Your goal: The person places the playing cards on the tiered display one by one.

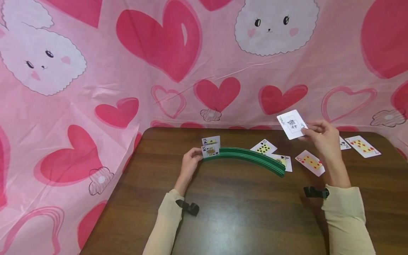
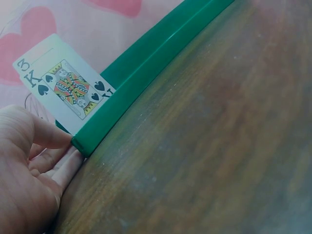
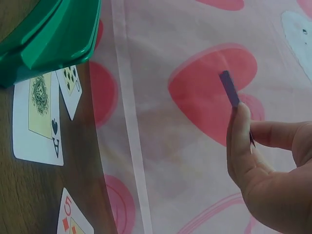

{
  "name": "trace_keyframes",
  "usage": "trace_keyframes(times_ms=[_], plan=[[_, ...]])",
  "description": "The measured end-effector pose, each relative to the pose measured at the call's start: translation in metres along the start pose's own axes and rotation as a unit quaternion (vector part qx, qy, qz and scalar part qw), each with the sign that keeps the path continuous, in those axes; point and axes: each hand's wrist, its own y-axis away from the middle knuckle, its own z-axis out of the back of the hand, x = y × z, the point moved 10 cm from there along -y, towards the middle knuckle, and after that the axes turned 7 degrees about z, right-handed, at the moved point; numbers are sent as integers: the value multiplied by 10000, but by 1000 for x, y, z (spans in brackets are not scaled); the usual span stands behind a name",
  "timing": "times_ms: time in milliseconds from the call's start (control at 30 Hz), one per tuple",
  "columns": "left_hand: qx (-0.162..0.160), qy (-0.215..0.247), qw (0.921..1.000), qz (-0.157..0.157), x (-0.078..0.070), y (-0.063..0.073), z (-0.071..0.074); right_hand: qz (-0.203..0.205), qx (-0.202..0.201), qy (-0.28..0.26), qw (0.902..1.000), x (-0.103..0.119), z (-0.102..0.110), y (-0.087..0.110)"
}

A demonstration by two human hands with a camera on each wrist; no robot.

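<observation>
A curved green card holder (image 1: 245, 154) lies on the table, its left end pinched by my left hand (image 1: 190, 163). In the left wrist view, thumb and fingers (image 2: 51, 138) meet at that end. Upright in its slots stand a king of spades (image 1: 210, 151) and, behind it, a 3 card (image 1: 210, 140), mostly hidden. My right hand (image 1: 326, 138) holds a playing card (image 1: 291, 124) with a black-and-white picture up above the table, between thumb and fingers. From the right wrist, that card (image 3: 229, 88) appears nearly edge-on.
Behind the holder's right end lie a ten (image 1: 264, 146) and an ace of spades (image 1: 288, 163). A five of diamonds (image 1: 310, 163) and a red seven (image 1: 363, 146) lie farther right, with another card (image 1: 344, 143) partly behind my right hand. A pink heart-patterned cloth (image 1: 220, 67) hangs behind the table.
</observation>
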Motion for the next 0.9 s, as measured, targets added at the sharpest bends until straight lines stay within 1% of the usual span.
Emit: trace_keyframes(times_ms=[133, 200, 400, 533, 900], plan=[[-12, 3, 10000, -40, 0, -1, 0, -188, 38, -463, 9987, -3, -3, 2], [-8, 9, 10000, -59, 0, -1, 0, -285, 132, -579, 9978, -5, -5, 3], [6, 22, 10000, -37, 0, -1, 0, -487, 504, -679, 9952, -10, -14, 4], [-1, 0, 10000, -42, 1, -2, 0, -546, 690, -760, 9932, -12, -19, 4], [11, -8, 10000, -18, 1, -2, 0, -503, 936, -601, 9925, -13, -32, 7]])
